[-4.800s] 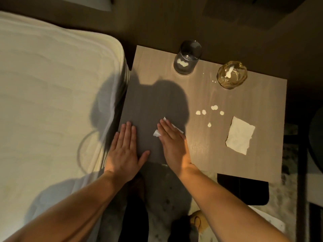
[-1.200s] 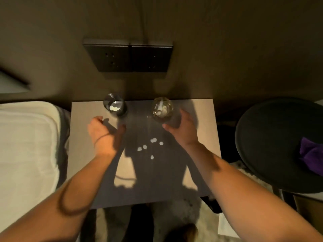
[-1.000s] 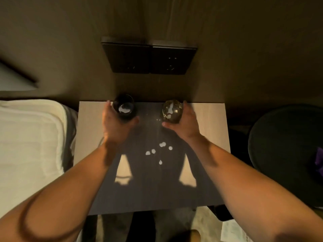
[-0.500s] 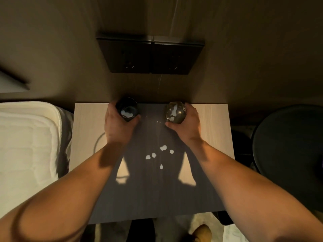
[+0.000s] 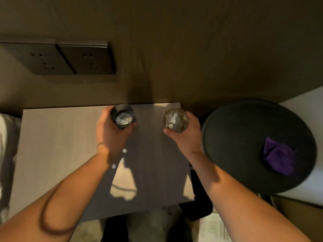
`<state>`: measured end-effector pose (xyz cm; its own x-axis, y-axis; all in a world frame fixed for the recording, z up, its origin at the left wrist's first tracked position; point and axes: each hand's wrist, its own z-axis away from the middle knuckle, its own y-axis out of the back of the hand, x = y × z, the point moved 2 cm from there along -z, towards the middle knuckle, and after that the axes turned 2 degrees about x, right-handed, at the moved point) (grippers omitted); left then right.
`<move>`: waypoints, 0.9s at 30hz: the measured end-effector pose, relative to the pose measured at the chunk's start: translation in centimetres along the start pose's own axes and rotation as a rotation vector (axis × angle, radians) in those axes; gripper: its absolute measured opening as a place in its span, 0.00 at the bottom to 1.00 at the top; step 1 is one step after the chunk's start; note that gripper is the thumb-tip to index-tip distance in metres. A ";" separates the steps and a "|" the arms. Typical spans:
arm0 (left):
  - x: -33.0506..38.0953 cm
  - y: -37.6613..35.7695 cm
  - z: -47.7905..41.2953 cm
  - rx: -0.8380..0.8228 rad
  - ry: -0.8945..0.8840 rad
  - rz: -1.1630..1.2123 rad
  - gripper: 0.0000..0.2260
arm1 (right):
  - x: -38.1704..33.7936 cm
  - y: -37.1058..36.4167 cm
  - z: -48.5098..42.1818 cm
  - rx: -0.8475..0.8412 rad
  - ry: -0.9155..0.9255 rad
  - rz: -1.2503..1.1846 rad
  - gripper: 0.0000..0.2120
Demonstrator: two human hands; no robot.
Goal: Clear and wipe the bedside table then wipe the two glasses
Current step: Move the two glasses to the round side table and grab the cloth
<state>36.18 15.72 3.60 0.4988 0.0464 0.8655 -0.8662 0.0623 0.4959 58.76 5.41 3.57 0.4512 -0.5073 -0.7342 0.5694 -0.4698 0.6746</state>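
Observation:
My left hand (image 5: 111,135) grips a dark straight glass (image 5: 123,116) with white residue inside, held over the back of the wooden bedside table (image 5: 57,144). My right hand (image 5: 185,135) grips a rounded amber glass (image 5: 176,120), also smeared white inside, near the table's back right corner. Both glasses are upright. A few small white spots (image 5: 124,150) lie on the tabletop beside my left forearm; others may be hidden under it.
A round black tray or stool top (image 5: 244,137) stands right of the table with a crumpled purple cloth (image 5: 277,158) on it. A dark socket panel (image 5: 70,60) is on the wall behind. The bed edge (image 5: 7,137) lies at the far left.
Both hands reached to the back of the table and closed on the glasses. Since half a second ago the view has swung right, and the amber glass is now nearer the table's right edge.

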 end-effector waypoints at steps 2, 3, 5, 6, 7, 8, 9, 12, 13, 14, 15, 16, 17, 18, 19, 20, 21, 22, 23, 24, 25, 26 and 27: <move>2.1 -2.7 1.6 -0.015 -0.014 -0.005 0.32 | 2.0 3.5 -0.8 0.012 0.008 0.015 0.38; 3.1 -4.1 2.4 -0.029 -0.017 -0.012 0.33 | 3.0 5.2 -1.1 0.017 -0.001 0.021 0.37; 5.3 -7.1 4.1 -0.056 -0.011 0.000 0.33 | 5.2 8.7 -1.9 0.020 -0.036 0.031 0.38; 6.4 -8.7 5.0 -0.071 -0.004 0.014 0.33 | 6.4 10.4 -2.4 0.025 -0.047 0.038 0.39; 7.4 -10.0 5.7 -0.089 0.001 0.022 0.32 | 7.4 11.8 -2.8 0.025 -0.053 0.047 0.40; 8.5 -11.6 6.6 -0.107 0.002 0.027 0.32 | 8.5 13.4 -3.2 0.024 -0.058 0.058 0.41; 9.5 -13.2 7.4 -0.122 0.003 0.033 0.32 | 9.5 14.9 -3.7 0.023 -0.066 0.069 0.41; 12.1 -17.7 9.8 -0.154 -0.006 0.028 0.34 | 12.7 18.7 -5.1 0.033 -0.108 0.109 0.43; 12.7 -19.1 10.5 -0.165 -0.014 0.020 0.35 | 13.7 19.6 -5.6 0.037 -0.123 0.126 0.44; 13.3 -20.4 11.1 -0.183 -0.020 0.016 0.35 | 14.5 20.3 -6.0 0.039 -0.138 0.140 0.45; 13.8 -21.7 11.7 -0.203 -0.025 0.013 0.35 | 15.3 20.9 -6.5 0.041 -0.147 0.148 0.45; 14.1 -22.9 12.2 -0.218 -0.029 0.007 0.35 | 16.1 21.4 -6.9 0.041 -0.152 0.151 0.46; 14.4 -23.9 12.7 -0.230 -0.033 -0.003 0.35 | 16.8 21.8 -7.4 0.041 -0.154 0.151 0.46; 14.6 -24.8 13.1 -0.240 -0.034 -0.014 0.36 | 17.4 22.1 -7.8 0.037 -0.153 0.151 0.46; 14.8 -25.6 13.5 -0.251 -0.036 -0.026 0.36 | 18.0 22.3 -8.2 0.029 -0.148 0.154 0.45; 14.9 -26.2 13.9 -0.263 -0.039 -0.032 0.37 | 18.5 22.4 -8.5 0.014 -0.139 0.159 0.45; 14.9 -26.7 14.2 -0.274 -0.045 -0.036 0.37 | 18.9 22.5 -8.8 -0.002 -0.128 0.162 0.45; 14.9 -27.1 14.5 -0.284 -0.052 -0.040 0.37 | 19.2 22.5 -9.1 -0.018 -0.119 0.162 0.45; 14.8 -27.4 14.7 -0.293 -0.058 -0.043 0.37 | 19.5 22.4 -9.2 -0.034 -0.114 0.160 0.45; 14.7 -27.7 14.9 -0.298 -0.063 -0.049 0.37 | 19.8 22.4 -9.4 -0.048 -0.112 0.159 0.45; 14.6 -28.0 14.9 -0.299 -0.064 -0.057 0.37 | 20.0 22.3 -9.5 -0.060 -0.111 0.158 0.45; 14.6 -28.2 15.0 -0.299 -0.064 -0.065 0.37 | 20.2 22.2 -9.6 -0.068 -0.112 0.154 0.45; 14.6 -28.4 15.0 -0.297 -0.064 -0.072 0.37 | 20.4 22.1 -9.7 -0.072 -0.114 0.150 0.46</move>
<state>67.56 -0.32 3.21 0.5478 -0.0308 0.8361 -0.7770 0.3519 0.5220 87.19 -8.35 2.81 0.4558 -0.6483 -0.6099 0.5512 -0.3324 0.7653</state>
